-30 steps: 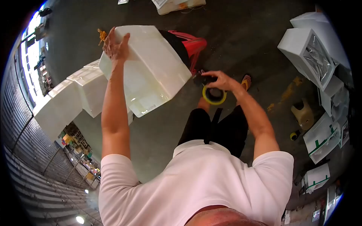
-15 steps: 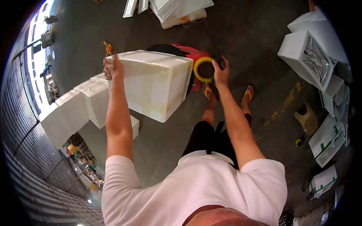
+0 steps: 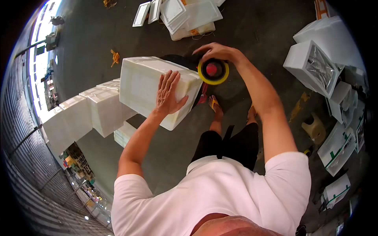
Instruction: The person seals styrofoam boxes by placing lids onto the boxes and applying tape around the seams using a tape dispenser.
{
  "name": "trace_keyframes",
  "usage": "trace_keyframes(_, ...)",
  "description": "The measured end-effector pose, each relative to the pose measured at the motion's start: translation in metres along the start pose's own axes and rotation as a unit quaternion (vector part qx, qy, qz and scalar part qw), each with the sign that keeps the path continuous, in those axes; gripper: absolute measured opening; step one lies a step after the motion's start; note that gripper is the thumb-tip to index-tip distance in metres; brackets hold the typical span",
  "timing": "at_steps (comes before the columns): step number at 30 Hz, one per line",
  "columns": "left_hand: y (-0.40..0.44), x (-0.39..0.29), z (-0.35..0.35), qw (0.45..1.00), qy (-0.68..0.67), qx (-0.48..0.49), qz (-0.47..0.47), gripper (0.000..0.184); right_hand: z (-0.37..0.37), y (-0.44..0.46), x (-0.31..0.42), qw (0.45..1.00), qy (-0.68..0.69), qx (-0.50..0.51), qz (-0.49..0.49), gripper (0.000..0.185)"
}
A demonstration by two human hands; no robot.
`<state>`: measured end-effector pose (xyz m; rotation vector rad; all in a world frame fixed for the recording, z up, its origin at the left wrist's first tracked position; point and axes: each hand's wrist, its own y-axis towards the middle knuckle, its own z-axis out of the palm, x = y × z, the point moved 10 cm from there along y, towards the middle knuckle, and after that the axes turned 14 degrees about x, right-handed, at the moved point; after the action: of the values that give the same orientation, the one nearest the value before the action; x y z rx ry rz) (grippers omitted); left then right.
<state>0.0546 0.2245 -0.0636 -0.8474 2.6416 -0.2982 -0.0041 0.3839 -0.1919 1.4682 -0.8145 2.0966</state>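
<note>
A white foam box (image 3: 143, 84) with strips of clear tape along its edges sits tilted in front of me. My left hand (image 3: 169, 94) lies flat on the side of the box facing me, fingers stretched out. At the box's right end, my right hand (image 3: 217, 53) is curled over the top of a yellow-rimmed roll of tape (image 3: 213, 81); its thumb is hidden. Something red shows through the roll's core. Part of a black and red object (image 3: 203, 97) is visible behind and below the box, mostly covered by it.
More white foam boxes (image 3: 103, 108) stand in a row to the left. Foam lids (image 3: 202, 17) lie piled on the floor ahead. On the right are an open lined box (image 3: 311, 69), white bags (image 3: 336, 151) and a beige plastic piece (image 3: 314, 129).
My left hand has left the box's far left corner and moved right onto its near side. My right hand has shifted up and left over the tape roll, still beside the box.
</note>
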Motion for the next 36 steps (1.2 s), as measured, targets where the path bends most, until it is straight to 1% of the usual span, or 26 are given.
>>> trace_keyframes(1,0.0,-0.001,-0.001,1.0,0.002,0.003,0.0,0.091,0.029,0.015,0.003,0.99,-0.066,0.122,0.037,0.052)
trace_keyframes(2,0.002,0.001,-0.003,1.0,0.003,-0.003,0.0,0.089,0.035,0.016,0.006,0.978,-0.154,0.129,0.049,0.053)
trace_keyframes(3,0.001,0.002,-0.004,1.0,-0.001,-0.009,-0.004,0.087,0.034,0.005,0.002,0.981,-0.124,0.125,0.076,0.055)
trace_keyframes(4,0.004,0.007,0.0,1.0,-0.006,-0.008,-0.007,0.087,0.038,-0.008,-0.011,0.993,-0.046,0.1,0.051,0.056)
trace_keyframes(5,0.014,0.025,-0.004,0.997,0.012,-0.051,-0.057,0.088,0.041,-0.025,-0.023,0.996,0.027,0.075,0.03,0.058)
trace_keyframes(7,0.03,0.062,-0.017,0.975,0.043,-0.15,-0.16,0.085,0.061,-0.062,-0.023,0.998,-0.024,-0.05,-0.013,0.059)
trace_keyframes(10,0.037,0.156,-0.033,0.9,-0.015,-0.22,-0.376,0.077,0.103,-0.053,-0.034,0.997,-0.003,-0.074,-0.031,0.058)
trace_keyframes(11,0.029,0.173,-0.034,0.899,-0.011,-0.226,-0.374,0.077,0.099,-0.038,-0.029,0.994,0.021,-0.1,-0.047,0.057)
trace_keyframes(13,0.005,0.196,-0.058,0.868,-0.009,-0.335,-0.366,0.083,0.081,0.005,-0.025,0.982,0.095,-0.141,-0.081,0.054)
trace_keyframes(14,0.007,0.158,-0.069,0.941,0.026,-0.273,-0.197,0.089,0.06,0.021,-0.017,0.977,0.022,-0.194,-0.084,0.053)
trace_keyframes(15,0.01,0.128,-0.052,0.984,0.086,-0.126,-0.097,0.091,0.05,0.041,-0.018,0.981,0.061,-0.17,-0.065,0.051)
trace_keyframes(17,-0.022,0.123,-0.011,0.985,0.073,-0.031,-0.156,0.09,0.032,0.085,-0.022,0.978,0.078,-0.131,-0.141,0.051)
trace_keyframes(19,-0.023,0.134,-0.009,0.98,0.037,-0.071,-0.184,0.089,0.039,0.073,-0.008,0.98,0.117,-0.118,-0.109,0.052)
trace_keyframes(21,-0.03,0.156,-0.013,0.949,0.02,-0.089,-0.303,0.086,0.08,0.041,-0.022,0.992,0.09,-0.032,-0.08,0.054)
trace_keyframes(22,-0.037,0.169,-0.01,0.93,-0.004,-0.109,-0.35,0.083,0.102,0.016,-0.033,0.994,0.028,-0.029,-0.099,0.056)
trace_keyframes(23,-0.037,0.174,-0.006,0.928,-0.011,-0.109,-0.356,0.083,0.131,-0.01,-0.046,0.992,-0.033,-0.025,-0.118,0.058)
trace_keyframes(26,-0.068,0.212,-0.004,0.809,-0.093,-0.173,-0.554,0.087,0.173,-0.052,-0.055,0.986,-0.14,-0.018,-0.086,0.059)
trace_keyframes(27,-0.067,0.212,-0.005,0.811,-0.094,-0.172,-0.552,0.087,0.163,-0.052,-0.051,0.994,-0.062,-0.06,-0.065,0.058)
trace_keyframes(29,-0.103,0.22,-0.004,0.666,-0.161,-0.207,-0.698,0.09,0.136,-0.033,-0.045,0.984,0.115,-0.103,-0.084,0.056)
trace_keyframes(30,-0.118,0.222,0.002,0.636,-0.181,-0.288,-0.693,0.087,0.116,-0.024,-0.037,0.989,0.032,-0.133,-0.057,0.054)
trace_keyframes(31,-0.093,0.214,-0.004,0.779,-0.115,-0.264,-0.556,0.086,0.098,-0.006,-0.042,0.979,0.11,-0.126,-0.115,0.051)
trace_keyframes(32,-0.074,0.185,-0.003,0.89,-0.044,-0.225,-0.394,0.085,0.083,0.005,-0.031,0.981,0.143,-0.093,-0.096,0.05)
trace_keyframes(33,-0.058,0.112,0.006,0.976,0.025,-0.188,-0.108,0.084,0.06,0.033,-0.055,0.982,0.127,-0.099,-0.103,0.049)
trace_keyframes(34,-0.048,0.032,0.004,0.999,0.039,-0.036,-0.001,0.09,0.043,0.046,-0.047,0.989,0.068,-0.084,-0.103,0.05)
trace_keyframes(35,-0.049,-0.006,0.01,0.998,-0.031,0.053,-0.019,0.093,0.031,0.049,-0.034,0.992,0.018,-0.104,-0.064,0.055)
trace_keyframes(36,-0.05,-0.001,0.017,0.997,-0.003,0.061,-0.038,0.097,0.028,0.053,-0.034,0.997,0.024,-0.064,-0.04,0.057)
